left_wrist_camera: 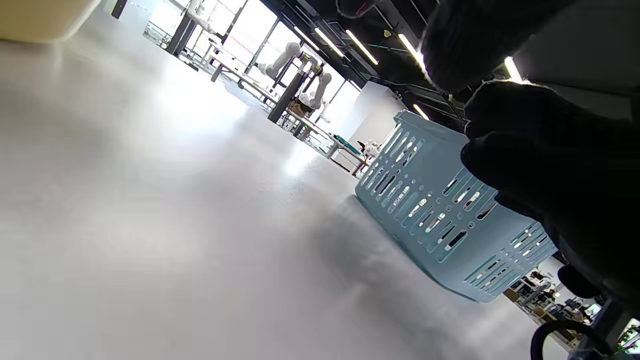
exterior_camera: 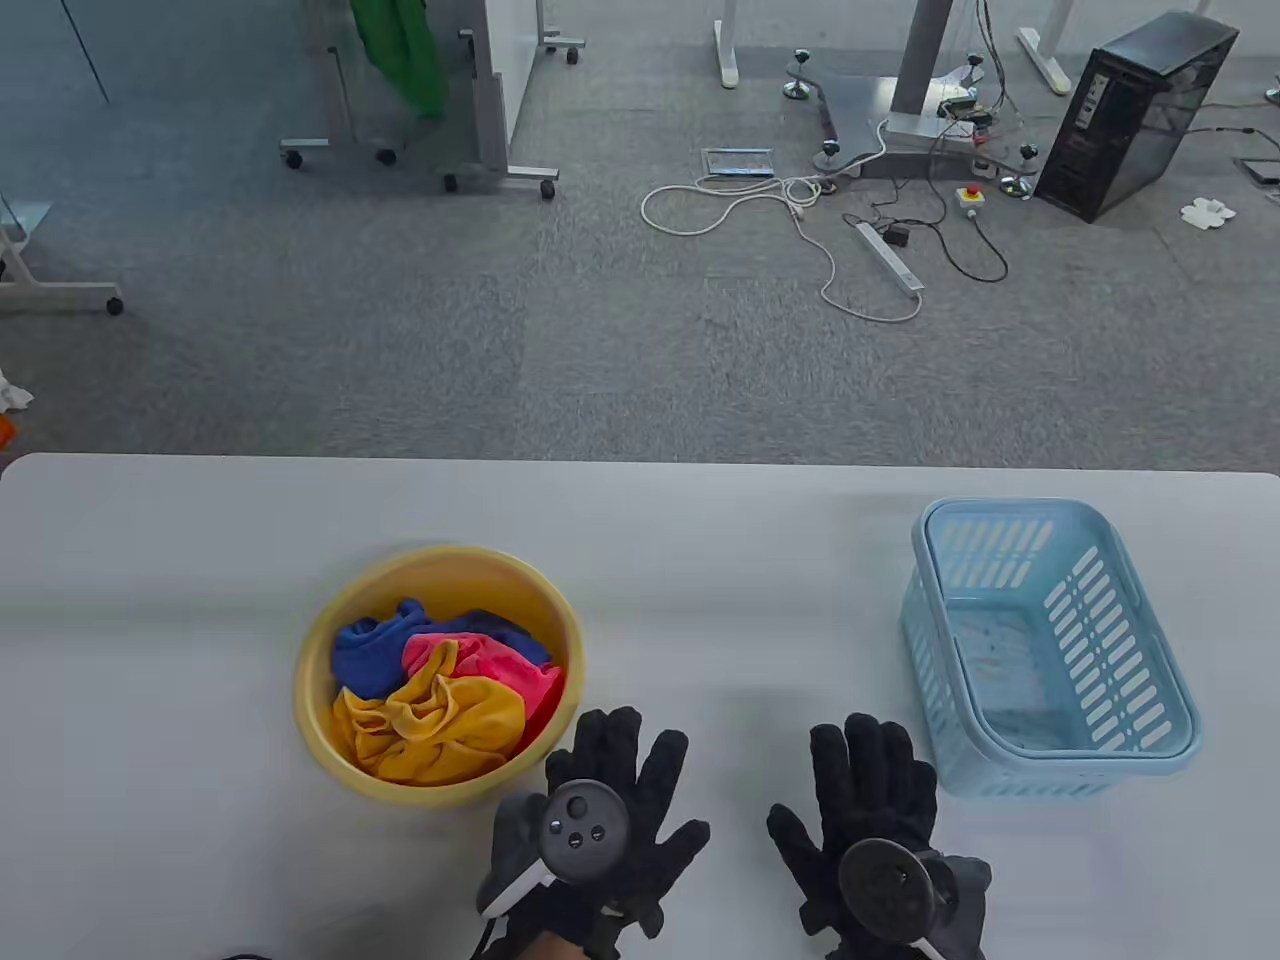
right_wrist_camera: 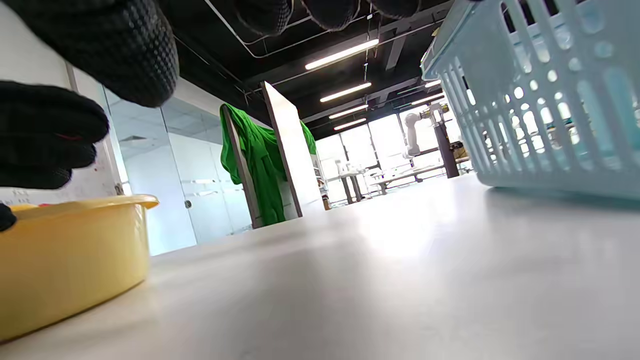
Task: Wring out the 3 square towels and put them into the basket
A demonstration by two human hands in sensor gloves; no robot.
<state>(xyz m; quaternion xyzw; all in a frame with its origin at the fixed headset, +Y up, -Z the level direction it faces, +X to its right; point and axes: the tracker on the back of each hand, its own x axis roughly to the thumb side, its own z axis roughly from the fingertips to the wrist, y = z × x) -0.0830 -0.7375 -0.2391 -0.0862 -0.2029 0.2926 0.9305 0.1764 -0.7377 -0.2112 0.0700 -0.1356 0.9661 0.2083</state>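
A yellow basin [exterior_camera: 320,690] on the table's left holds three crumpled towels: a blue towel [exterior_camera: 370,655] at the back, a pink towel [exterior_camera: 500,665] to the right, and a yellow towel [exterior_camera: 435,725] in front. A light blue slotted basket [exterior_camera: 1140,690] stands on the right with nothing in it. My left hand [exterior_camera: 620,790] lies flat on the table just right of the basin, fingers spread, holding nothing. My right hand [exterior_camera: 865,800] lies flat too, just left of the basket. The basket [left_wrist_camera: 440,210] shows in the left wrist view; the basin [right_wrist_camera: 65,255] and basket [right_wrist_camera: 545,100] show in the right wrist view.
The white table [exterior_camera: 700,560] runs the full width, its far edge just past the basin and basket. Beyond it is grey carpet with cables [exterior_camera: 800,230], a computer tower [exterior_camera: 1135,115] and wheeled frames [exterior_camera: 420,120].
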